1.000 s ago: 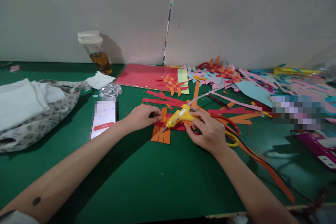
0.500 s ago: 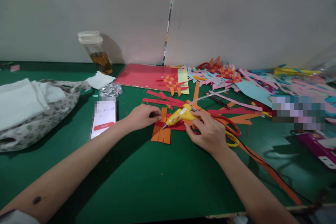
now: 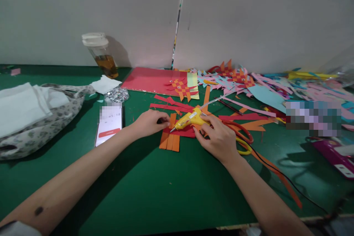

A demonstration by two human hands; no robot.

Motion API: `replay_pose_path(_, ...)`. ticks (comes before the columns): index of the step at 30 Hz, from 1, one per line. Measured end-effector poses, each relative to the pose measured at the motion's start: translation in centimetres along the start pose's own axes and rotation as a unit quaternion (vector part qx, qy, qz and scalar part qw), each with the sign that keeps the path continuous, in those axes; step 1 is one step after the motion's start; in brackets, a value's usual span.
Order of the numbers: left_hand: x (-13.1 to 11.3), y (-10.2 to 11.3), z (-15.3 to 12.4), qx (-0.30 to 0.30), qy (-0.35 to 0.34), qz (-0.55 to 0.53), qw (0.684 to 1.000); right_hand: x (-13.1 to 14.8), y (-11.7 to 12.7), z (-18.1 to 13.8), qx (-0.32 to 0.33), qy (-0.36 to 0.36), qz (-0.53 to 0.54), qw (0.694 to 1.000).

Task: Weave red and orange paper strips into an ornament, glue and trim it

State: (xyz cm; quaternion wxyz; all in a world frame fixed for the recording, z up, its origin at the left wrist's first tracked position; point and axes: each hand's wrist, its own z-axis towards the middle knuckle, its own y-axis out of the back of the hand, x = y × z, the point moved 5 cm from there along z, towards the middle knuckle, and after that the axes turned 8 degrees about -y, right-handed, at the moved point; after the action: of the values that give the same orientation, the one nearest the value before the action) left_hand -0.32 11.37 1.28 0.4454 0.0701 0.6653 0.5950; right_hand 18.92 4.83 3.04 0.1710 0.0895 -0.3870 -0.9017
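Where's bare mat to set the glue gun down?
Widest bare patch: green mat at the front edge, between both forearms, below the orange-and-red woven paper strips. Narrower strip below the white phone and floral fabric bag. Crowded: right and back right, coloured paper scraps, red-handled scissors.

Dim, even light from above; soft shadows on the tabletop (image 3: 155,191); edges bowed; pixelated patch at right

The green table (image 3: 155,191) carries paper strips (image 3: 169,142), a phone (image 3: 109,128), scissors (image 3: 245,152).

Curled left hand (image 3: 149,122), clenched right hand (image 3: 219,139)
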Motion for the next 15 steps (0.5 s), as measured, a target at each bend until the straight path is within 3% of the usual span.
replay_pose_path(15, 0.20, -0.12, -0.02, -0.001, 0.004, -0.002, 1.000, -0.50, 0.14, 0.05, 0.001, -0.011, 0.000, 1.000)
